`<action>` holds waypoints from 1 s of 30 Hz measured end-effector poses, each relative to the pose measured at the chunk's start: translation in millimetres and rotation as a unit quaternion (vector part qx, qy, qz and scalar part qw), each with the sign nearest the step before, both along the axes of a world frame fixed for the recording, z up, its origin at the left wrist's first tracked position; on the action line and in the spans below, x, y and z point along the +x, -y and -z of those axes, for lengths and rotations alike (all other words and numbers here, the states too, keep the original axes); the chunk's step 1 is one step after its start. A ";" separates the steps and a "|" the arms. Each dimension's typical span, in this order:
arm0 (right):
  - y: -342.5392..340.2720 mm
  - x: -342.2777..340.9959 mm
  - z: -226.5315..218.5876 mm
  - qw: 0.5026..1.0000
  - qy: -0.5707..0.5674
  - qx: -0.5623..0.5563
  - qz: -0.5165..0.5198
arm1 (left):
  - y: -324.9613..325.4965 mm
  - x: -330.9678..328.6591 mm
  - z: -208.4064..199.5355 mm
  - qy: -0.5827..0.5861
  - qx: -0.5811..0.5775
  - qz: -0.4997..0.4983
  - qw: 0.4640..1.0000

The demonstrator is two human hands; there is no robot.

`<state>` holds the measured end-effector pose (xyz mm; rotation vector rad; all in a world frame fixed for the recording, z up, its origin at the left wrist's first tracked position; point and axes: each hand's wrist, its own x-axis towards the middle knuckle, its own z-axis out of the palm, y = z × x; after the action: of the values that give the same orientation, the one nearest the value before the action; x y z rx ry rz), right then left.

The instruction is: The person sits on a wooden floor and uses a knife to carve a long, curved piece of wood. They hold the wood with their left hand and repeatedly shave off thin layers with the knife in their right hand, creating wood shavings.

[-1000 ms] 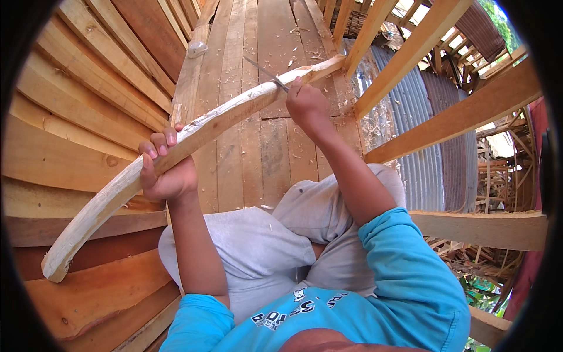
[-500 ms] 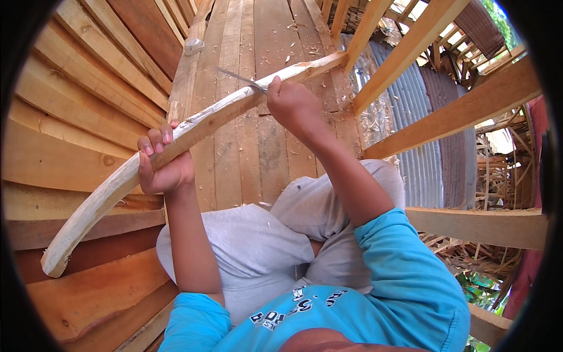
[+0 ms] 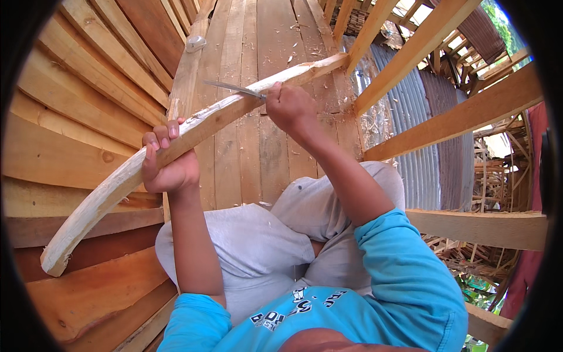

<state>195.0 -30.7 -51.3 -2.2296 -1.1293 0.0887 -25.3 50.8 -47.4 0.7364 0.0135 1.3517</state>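
The right hand [image 3: 290,107] is closed in a fist around the handle of a knife [image 3: 234,89], whose thin grey blade sticks out toward the person's left and lies flat against the upper face of a long curved wooden pole [image 3: 182,138]. The blade tip points away from the right hand and toward the left one, roughly along the pole's length rather than across it.

The left hand [image 3: 167,161] grips the pole lower down, fingers [image 3: 158,136] wrapped over its top edge and curled shut on it, palm beneath. The two hands are well apart on the same piece of wood, and the blade sits between them, much nearer the right hand.

The pole's long axis runs on a diagonal: its blunt near end [image 3: 56,261] hangs at the lower left, beyond the left hand, and its far end [image 3: 328,61] rises to the upper right, just past the right hand, where it rests against a slanted timber beam [image 3: 410,53]. The wood is pale and freshly pared along most of its length.

Below the pole lies a plank floor [image 3: 258,35] scattered with small shavings. Stacked boards [image 3: 70,117] stand on the left; corrugated metal sheeting [image 3: 422,152] shows at the right. The person's grey-clad knees [image 3: 252,246] sit under the forearms.
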 end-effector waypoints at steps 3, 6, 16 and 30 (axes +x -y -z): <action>-7.4 7.9 24.0 0.999 0.038 0.020 0.027 | -0.6 4.1 0.6 -0.007 -0.023 -0.016 1.000; -3.9 22.7 32.6 0.995 0.047 0.049 0.076 | 1.8 7.9 -2.5 -0.005 -0.032 -0.014 0.999; -1.8 -7.1 12.1 0.998 0.031 0.034 0.032 | 2.4 8.9 1.0 -0.001 -0.046 -0.028 0.999; -7.5 16.1 17.3 0.993 0.096 0.064 0.038 | 8.2 7.8 -1.0 -0.008 -0.055 -0.027 0.998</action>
<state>211.1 -23.3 -68.6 -2.1971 -1.1154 -0.2274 -17.5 42.6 -46.3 0.6567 0.1199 1.3847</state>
